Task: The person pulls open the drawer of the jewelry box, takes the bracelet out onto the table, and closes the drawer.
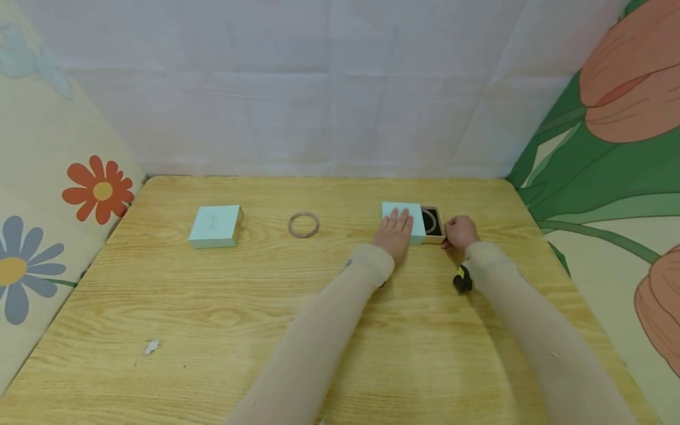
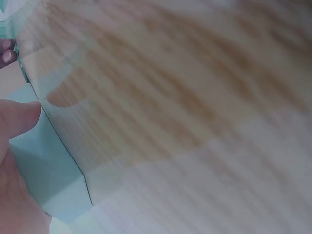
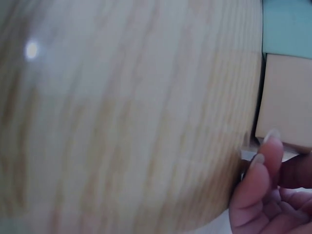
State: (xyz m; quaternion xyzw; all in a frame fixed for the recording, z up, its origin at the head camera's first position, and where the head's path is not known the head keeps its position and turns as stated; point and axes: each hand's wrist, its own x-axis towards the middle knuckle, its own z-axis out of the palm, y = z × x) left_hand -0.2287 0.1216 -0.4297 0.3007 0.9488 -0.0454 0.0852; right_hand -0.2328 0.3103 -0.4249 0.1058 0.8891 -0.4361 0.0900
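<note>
Pale sleeves (image 1: 313, 348) crossed the desk (image 1: 212, 307) from six o'clock; the left hand (image 1: 394, 233) lay straight-fingered, gripping nothing, on the mint cover (image 1: 418, 223); the partly exposed tray (image 3: 287, 102), bearing a bangle (image 1: 434, 221), jutted toward three o'clock, its end nearer the right hand (image 1: 461, 231), whose curled fingers seemingly pinched it.

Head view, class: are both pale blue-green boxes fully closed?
No, the box at right has its tray sticking partly out, showing a ring on black lining.
</note>
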